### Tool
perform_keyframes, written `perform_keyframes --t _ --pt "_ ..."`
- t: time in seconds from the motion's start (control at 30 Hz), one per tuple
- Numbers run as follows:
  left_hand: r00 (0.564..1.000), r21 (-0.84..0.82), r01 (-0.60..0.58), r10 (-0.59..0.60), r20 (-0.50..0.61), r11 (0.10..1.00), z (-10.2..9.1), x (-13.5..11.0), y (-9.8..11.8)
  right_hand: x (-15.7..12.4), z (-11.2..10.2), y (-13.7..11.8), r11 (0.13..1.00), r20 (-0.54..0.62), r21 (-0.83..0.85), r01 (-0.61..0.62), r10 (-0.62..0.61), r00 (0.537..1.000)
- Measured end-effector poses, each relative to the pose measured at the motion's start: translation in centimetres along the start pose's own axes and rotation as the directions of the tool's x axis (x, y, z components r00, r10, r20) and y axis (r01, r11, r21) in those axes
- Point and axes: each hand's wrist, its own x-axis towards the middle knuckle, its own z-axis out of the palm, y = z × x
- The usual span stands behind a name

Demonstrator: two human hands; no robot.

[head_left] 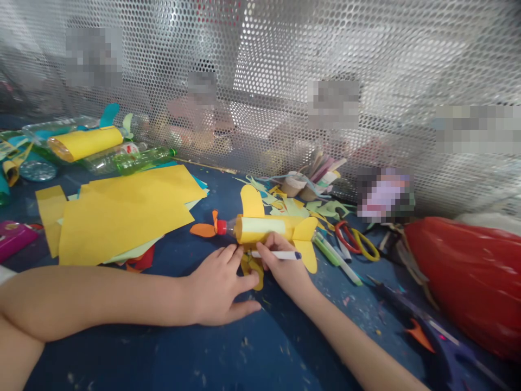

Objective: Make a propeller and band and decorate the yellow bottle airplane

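Note:
A plastic bottle wrapped in yellow paper forms a toy plane [264, 227] with yellow wings, a red cap and an orange propeller [204, 228]. It lies on the blue table. My right hand [285, 266] is closed round a white pen with a blue cap [277, 254], the tip held against the plane's near wing. My left hand [217, 285] lies flat on the table beside it, fingers spread, fingertips touching the yellow wing piece [252, 267].
Yellow paper sheets [122, 212] lie at the left, another yellow-wrapped bottle [85, 142] behind them. Red and yellow scissors [356, 239], markers and paper scraps lie right of the plane. A red bag [468, 277] fills the right. A perforated metal screen [285, 81] stands behind.

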Motion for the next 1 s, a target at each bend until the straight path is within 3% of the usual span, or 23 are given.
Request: perform_keyframes --t 0.8,1.0 --pt "1.0 -0.002 0.008 -0.008 0.013 1.0 -0.1 0.1 0.0 -0.1 -0.1 0.0 0.998 -0.051 -0.054 0.018 -0.021 0.998" --pt "1.0 -0.015 0.011 -0.011 0.013 1.0 0.0 0.0 0.0 -0.6 -0.4 -1.0 0.996 -0.15 0.067 0.063 -0.052 0.987"
